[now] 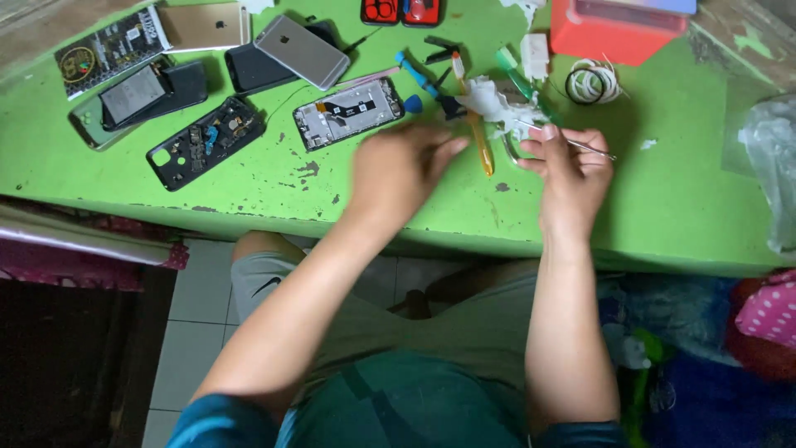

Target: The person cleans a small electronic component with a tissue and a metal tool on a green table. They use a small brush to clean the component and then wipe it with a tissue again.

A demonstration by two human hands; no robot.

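Note:
My right hand holds thin metal tweezers over the green table, its fingers closed around them. My left hand is blurred in motion just left of a yellow-handled tool lying on the table; it holds nothing that I can see, and the spread of its fingers is unclear. A crumpled white tissue lies just beyond both hands. An opened phone frame with exposed parts lies to the left of my left hand.
Several phones and phone parts lie at the back left, among them a black opened phone back and a silver phone. A red box and a white cable coil sit at the back right. A plastic bag lies at the right edge.

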